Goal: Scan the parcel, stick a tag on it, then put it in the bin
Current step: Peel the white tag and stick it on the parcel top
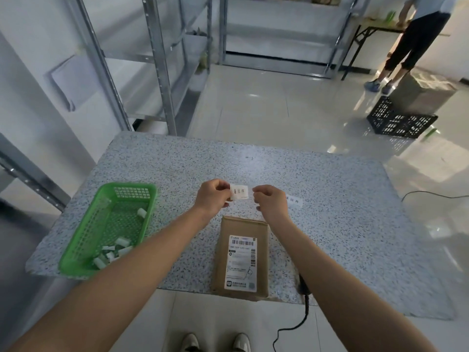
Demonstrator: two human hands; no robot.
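Both hands pinch tag [238,192]: left hand [212,196], right hand [271,202] | parcel [241,257] just below

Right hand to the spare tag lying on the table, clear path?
Probably yes. The spare tag lies flat on the table just right of the right hand, nothing between them. But its fingers are pinching the tag shared with the left hand.

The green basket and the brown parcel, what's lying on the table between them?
Nothing lies on the table there; the head view shows bare speckled top between the green basket and the brown parcel, crossed only above by the person's left forearm.
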